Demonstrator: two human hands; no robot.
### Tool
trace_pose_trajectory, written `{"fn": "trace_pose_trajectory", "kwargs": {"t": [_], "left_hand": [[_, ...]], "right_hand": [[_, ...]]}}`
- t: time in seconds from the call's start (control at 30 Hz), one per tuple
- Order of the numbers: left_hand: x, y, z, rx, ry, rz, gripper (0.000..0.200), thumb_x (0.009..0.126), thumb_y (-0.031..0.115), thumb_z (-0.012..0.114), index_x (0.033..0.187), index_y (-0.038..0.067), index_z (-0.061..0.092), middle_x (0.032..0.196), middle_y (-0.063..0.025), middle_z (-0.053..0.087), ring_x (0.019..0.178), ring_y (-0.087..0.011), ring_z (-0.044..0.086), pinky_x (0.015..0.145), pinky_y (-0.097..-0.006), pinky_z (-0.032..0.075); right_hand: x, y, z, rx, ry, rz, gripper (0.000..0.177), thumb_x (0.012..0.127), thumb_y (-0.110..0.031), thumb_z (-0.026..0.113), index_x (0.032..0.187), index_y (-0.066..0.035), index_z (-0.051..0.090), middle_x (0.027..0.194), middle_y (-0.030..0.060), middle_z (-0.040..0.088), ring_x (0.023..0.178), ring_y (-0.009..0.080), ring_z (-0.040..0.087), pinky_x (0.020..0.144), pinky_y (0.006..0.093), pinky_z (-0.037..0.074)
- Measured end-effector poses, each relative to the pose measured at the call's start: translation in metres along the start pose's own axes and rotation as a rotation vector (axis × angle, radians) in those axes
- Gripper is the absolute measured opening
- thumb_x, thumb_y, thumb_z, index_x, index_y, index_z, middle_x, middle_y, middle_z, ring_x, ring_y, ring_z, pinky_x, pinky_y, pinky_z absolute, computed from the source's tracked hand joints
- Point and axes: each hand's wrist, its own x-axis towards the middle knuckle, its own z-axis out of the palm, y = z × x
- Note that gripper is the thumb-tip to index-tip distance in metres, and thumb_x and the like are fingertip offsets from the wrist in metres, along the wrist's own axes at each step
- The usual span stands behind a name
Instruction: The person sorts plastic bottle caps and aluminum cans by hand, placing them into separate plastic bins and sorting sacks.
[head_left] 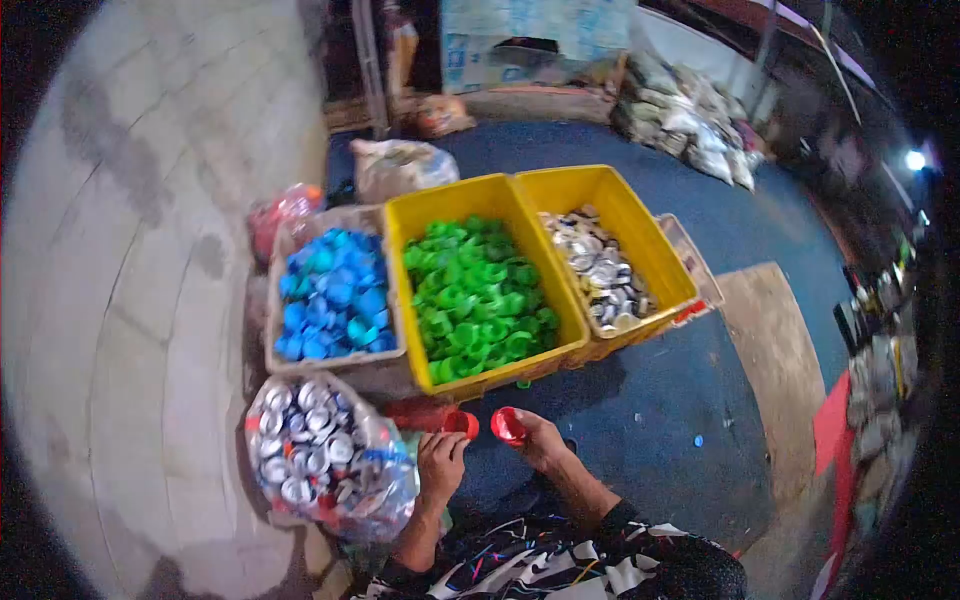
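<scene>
My left hand (441,462) grips a red plastic bottle (425,414) lying on its side, its mouth pointing right. My right hand (533,436) pinches a red cap (507,425) just off the bottle's mouth, a small gap between them. Both hands hover over the dark blue floor just in front of the yellow bin of green caps (478,288).
A box of blue caps (332,293) sits left of the green bin. A second yellow bin (601,270) holds silvery caps. A clear bag of crushed cans (320,450) lies at my left. Grey wall on the left, sacks at the back, a board (775,350) on the right.
</scene>
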Motion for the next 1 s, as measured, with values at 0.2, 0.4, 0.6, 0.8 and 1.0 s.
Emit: {"fn": "trace_pose_trajectory", "kwargs": {"t": [0.2, 0.4, 0.6, 0.8, 1.0], "left_hand": [[0.067, 0.07, 0.121, -0.058, -0.151, 0.2, 0.007, 0.078, 0.01, 0.069, 0.084, 0.006, 0.069, 0.084, -0.0066, 0.067, 0.081, -0.0274, 0.059, 0.076, -0.0384, 0.046], [0.134, 0.155, 0.285, -0.148, -0.298, 0.343, 0.009, 0.074, 0.011, 0.073, 0.083, 0.008, 0.071, 0.085, -0.0068, 0.068, 0.081, -0.0266, 0.06, 0.077, -0.0378, 0.048], [0.202, 0.25, 0.39, -0.218, -0.424, 0.51, 0.013, 0.071, 0.006, 0.073, 0.083, 0.009, 0.069, 0.083, -0.0071, 0.067, 0.079, -0.0284, 0.06, 0.073, -0.04, 0.048], [0.263, 0.3, 0.489, -0.246, -0.501, 0.684, 0.013, 0.071, 0.005, 0.069, 0.083, 0.008, 0.068, 0.082, -0.0085, 0.066, 0.079, -0.0305, 0.058, 0.072, -0.0409, 0.047], [0.34, 0.35, 0.581, -0.148, -0.486, 0.813, 0.025, 0.074, 0.0, 0.06, 0.097, 0.004, 0.064, 0.094, -0.0135, 0.064, 0.088, -0.0332, 0.058, 0.081, -0.0427, 0.046]], "right_hand": [[-0.008, -0.112, -0.083, 0.058, 0.258, -0.118, 0.033, 0.092, -0.018, 0.061, 0.121, -0.003, 0.057, 0.105, 0.0061, 0.066, 0.084, 0.0168, 0.064, 0.069, 0.0292, 0.054], [0.011, -0.216, -0.226, 0.199, 0.422, -0.321, 0.03, 0.091, -0.024, 0.064, 0.114, -0.005, 0.062, 0.089, 0.0015, 0.067, 0.058, 0.0085, 0.054, 0.046, 0.0226, 0.041], [-0.002, -0.318, -0.314, 0.199, 0.606, -0.407, 0.026, 0.091, -0.027, 0.064, 0.105, -0.006, 0.064, 0.079, 0.0017, 0.065, 0.061, 0.0106, 0.058, 0.045, 0.0243, 0.041], [0.007, -0.39, -0.351, 0.387, 0.74, -0.563, 0.024, 0.091, -0.025, 0.063, 0.102, -0.005, 0.061, 0.082, 0.0041, 0.066, 0.066, 0.0139, 0.062, 0.057, 0.0275, 0.05], [0.036, -0.503, -0.35, 0.581, 0.668, -0.704, 0.026, 0.09, -0.028, 0.066, 0.101, -0.006, 0.06, 0.081, 0.005, 0.066, 0.063, 0.0152, 0.06, 0.056, 0.0281, 0.052]]}}
